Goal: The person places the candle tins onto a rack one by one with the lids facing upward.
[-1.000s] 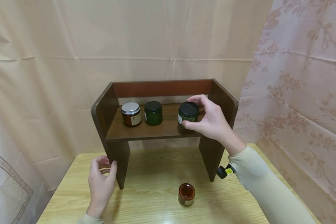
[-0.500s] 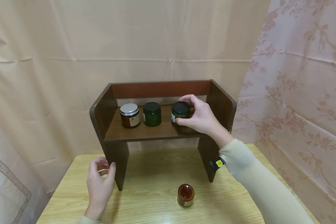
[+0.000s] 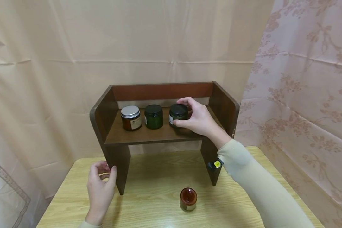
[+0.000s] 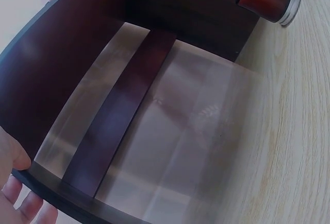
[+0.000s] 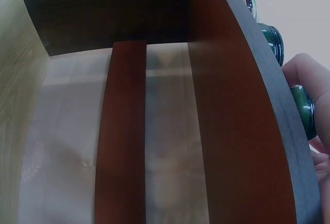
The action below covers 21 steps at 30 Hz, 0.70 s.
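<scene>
By right hand (image 3: 200, 119) a lidded green jar (image 3: 178, 113), contents hidden, is gripped; by left hand (image 3: 101, 191), the shelf's left edge (image 3: 99, 129).

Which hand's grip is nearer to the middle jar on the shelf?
Right. The right grip holds the green jar just right of the middle jar; the left grip is lower, at the left side panel.

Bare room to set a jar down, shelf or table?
Table: bare beneath shelf, between its side panels, and in front, between left hand and amber jar. Shelf: crowded left to centre by silver-lidded jar, middle green jar, right green jar in the right hand; right end partly hidden.
</scene>
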Each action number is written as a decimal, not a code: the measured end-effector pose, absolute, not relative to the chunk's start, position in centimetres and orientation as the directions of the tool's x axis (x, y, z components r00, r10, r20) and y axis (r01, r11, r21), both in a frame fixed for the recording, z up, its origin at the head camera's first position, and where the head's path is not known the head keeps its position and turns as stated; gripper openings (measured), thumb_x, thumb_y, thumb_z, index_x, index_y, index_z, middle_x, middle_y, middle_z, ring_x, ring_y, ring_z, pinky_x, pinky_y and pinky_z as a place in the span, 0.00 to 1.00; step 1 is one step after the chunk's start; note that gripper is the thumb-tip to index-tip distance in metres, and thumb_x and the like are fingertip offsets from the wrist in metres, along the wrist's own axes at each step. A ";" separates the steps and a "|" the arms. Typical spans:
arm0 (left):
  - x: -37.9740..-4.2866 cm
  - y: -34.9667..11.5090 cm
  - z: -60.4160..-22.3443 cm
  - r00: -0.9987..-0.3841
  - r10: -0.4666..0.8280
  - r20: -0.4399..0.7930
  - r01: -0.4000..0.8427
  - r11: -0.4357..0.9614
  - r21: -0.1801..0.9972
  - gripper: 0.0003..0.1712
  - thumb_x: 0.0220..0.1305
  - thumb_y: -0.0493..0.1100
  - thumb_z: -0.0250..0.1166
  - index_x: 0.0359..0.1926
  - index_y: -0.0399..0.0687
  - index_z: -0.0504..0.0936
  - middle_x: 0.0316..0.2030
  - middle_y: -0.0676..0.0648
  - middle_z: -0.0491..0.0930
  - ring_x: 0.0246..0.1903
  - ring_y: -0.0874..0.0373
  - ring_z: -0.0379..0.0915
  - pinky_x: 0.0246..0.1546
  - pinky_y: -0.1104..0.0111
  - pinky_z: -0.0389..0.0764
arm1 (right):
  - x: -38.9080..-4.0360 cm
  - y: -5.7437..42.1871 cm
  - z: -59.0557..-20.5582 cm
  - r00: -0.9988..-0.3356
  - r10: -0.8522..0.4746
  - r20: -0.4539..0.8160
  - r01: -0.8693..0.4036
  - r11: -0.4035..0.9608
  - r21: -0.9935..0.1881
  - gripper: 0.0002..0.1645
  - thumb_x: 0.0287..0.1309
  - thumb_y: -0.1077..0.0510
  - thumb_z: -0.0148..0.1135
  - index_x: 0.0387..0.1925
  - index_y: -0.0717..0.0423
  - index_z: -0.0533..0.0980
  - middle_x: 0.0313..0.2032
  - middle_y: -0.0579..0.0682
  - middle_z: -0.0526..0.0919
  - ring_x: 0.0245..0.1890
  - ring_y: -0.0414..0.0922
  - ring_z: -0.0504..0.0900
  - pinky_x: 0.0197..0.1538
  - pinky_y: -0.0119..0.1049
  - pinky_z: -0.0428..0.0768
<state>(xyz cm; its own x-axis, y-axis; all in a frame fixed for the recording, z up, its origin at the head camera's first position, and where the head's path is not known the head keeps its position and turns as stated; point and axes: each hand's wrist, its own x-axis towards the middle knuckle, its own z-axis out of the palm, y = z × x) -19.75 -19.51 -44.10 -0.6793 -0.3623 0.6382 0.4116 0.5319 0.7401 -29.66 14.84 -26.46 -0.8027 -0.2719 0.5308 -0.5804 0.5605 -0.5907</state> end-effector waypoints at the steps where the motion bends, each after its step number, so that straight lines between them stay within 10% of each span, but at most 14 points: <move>1: -19.7 -19.5 -44.1 -0.677 -0.361 0.641 0.415 0.531 0.739 0.16 0.60 0.28 0.68 0.47 0.33 0.74 0.36 0.47 0.76 0.35 0.63 0.72 0.32 0.84 0.77 | -29.7 14.8 -26.4 -0.809 -0.274 0.520 -0.573 0.564 -0.595 0.40 0.45 0.51 0.82 0.59 0.46 0.73 0.50 0.47 0.82 0.48 0.47 0.81 0.46 0.43 0.83; 21: -19.9 -19.5 -44.0 -0.672 -0.361 0.647 0.428 0.523 0.737 0.15 0.61 0.29 0.68 0.47 0.32 0.74 0.35 0.47 0.76 0.35 0.62 0.73 0.32 0.84 0.77 | -30.0 14.8 -26.5 -0.830 -0.300 0.469 -0.551 0.566 -0.613 0.40 0.49 0.51 0.79 0.62 0.45 0.69 0.51 0.50 0.81 0.51 0.48 0.81 0.47 0.45 0.84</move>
